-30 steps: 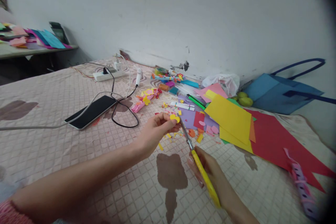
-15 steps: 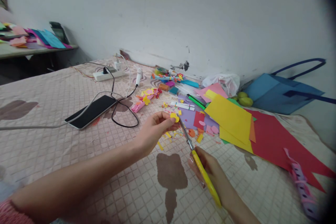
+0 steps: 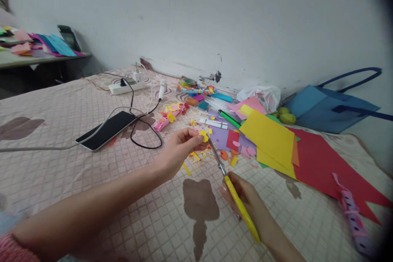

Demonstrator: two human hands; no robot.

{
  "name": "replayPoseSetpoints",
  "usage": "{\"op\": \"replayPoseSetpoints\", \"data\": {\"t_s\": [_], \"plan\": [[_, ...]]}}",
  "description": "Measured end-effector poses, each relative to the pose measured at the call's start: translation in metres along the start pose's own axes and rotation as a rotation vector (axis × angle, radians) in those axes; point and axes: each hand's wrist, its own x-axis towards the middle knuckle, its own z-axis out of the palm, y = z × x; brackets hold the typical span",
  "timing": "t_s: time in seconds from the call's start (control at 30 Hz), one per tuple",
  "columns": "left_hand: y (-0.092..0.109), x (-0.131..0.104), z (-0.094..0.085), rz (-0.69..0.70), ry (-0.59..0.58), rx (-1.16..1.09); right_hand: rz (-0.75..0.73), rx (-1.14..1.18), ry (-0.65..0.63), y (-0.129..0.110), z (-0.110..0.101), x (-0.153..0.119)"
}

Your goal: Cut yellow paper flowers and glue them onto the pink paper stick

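Note:
Between thumb and fingers, my left hand (image 3: 184,147) pinches a small yellow paper piece (image 3: 204,135). My right hand (image 3: 242,196) is wrapped round yellow-handled scissors (image 3: 241,206), whose metal blades point up and left to the edge of that piece. Several yellow scraps (image 3: 195,156) lie on the patterned cloth just below my left fingers. Behind the blades are a purple sheet (image 3: 218,138) and a small red paper (image 3: 232,140).
Yellow sheets (image 3: 270,137) and a red sheet (image 3: 319,163) lie to the right, near a blue bag (image 3: 331,106). On the left are a black phone (image 3: 107,131), cables and a power strip (image 3: 127,87). A pink decorated stick (image 3: 168,119) lies behind my left hand.
The yellow piece has turned slightly in my left fingers and looks rounder. My right hand and the scissors have barely moved.

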Motion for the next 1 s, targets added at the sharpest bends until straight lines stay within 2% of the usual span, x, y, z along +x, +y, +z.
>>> {"op": "replayPoseSetpoints", "data": {"t_s": [0.4,0.73,1.0], "plan": [[0.004,0.001,0.0,0.005,0.032,0.014,0.028,0.017,-0.009,-0.015,0.0,-0.006],[0.004,0.001,0.0,0.008,0.014,0.001,0.058,0.032,-0.038,-0.013,0.001,-0.005],[0.006,0.002,-0.001,0.008,0.031,0.003,0.066,0.039,-0.013,-0.01,-0.003,-0.005]]}}
